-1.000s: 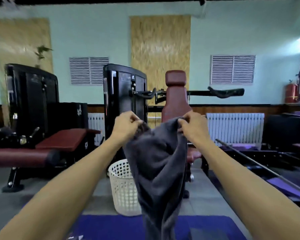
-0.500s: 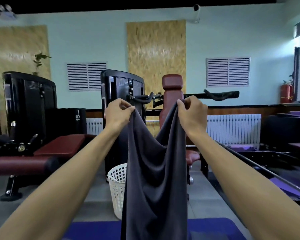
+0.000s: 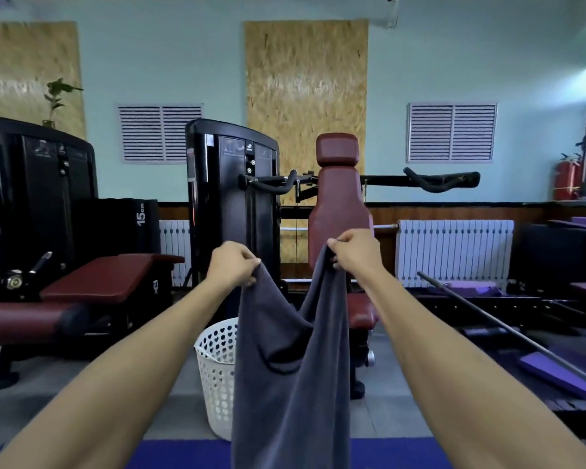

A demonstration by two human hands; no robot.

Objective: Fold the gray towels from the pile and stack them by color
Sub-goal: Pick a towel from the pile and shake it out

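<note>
Both hands have spread apart, left hand [image 3: 232, 265] and right hand [image 3: 354, 253] fingers pinching the gray towel [image 3: 290, 367].

The gray towel [image 3: 290, 377] at centre frame is matt, soft napped cloth, the white basket [image 3: 215, 374] behind it perforated plastic, the seat back [image 3: 339, 211] smooth maroon vinyl, the machine housing [image 3: 230, 198] glossy black, and the upper-centre wall panel [image 3: 305, 89] rough chipboard.
</note>
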